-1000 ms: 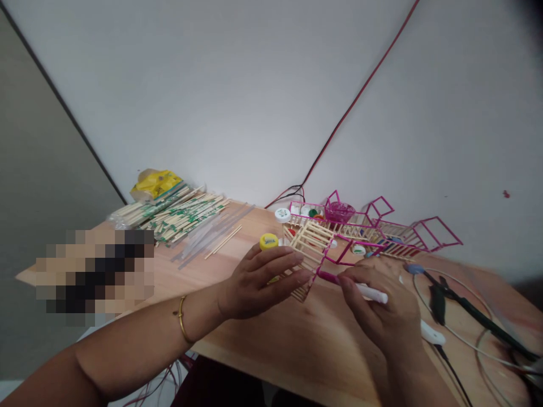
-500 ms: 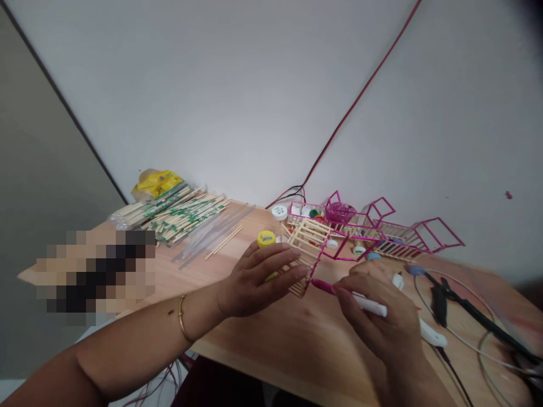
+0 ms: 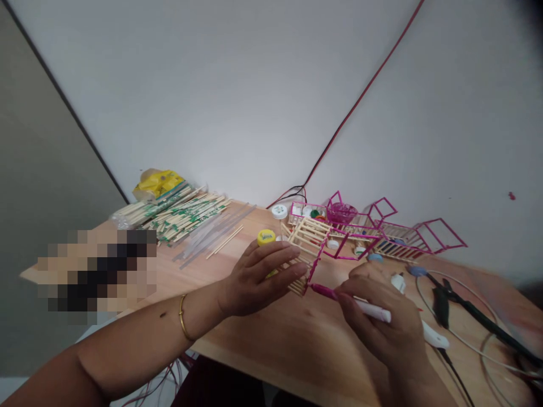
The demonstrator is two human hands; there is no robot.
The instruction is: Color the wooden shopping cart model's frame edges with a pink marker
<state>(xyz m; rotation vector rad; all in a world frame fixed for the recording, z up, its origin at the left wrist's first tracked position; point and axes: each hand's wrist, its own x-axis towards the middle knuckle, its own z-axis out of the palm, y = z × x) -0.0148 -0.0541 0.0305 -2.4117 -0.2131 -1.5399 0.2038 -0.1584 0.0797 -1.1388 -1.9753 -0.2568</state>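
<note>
The stick frame, a small rack of pale sticks with a magenta edge on its right side, sits at a slant above or on the table; which of the two is hard to tell. The left hand is at the frame's near left side, its fingers fairly straight and laid over the pale sticks. The thumb is hidden, so I cannot tell whether this hand grips the frame or only steadies it.

The right hand is to the right of the frame and nearer the person, closed in a writing grip around a pen-like tool with a white barrel and magenta front. Its tip is at the lower end of the frame's magenta edge, touching or very near it.

Just left of the frame, beside the left hand's knuckles, is a yellow lid; a white lid lies beyond the frame's far left corner. Behind the frame is a magenta cup, and magenta-edged racks stretch away to its right. Well to the frame's left are two thin sticks, clear strips and a heap of wrapped sticks.
</note>
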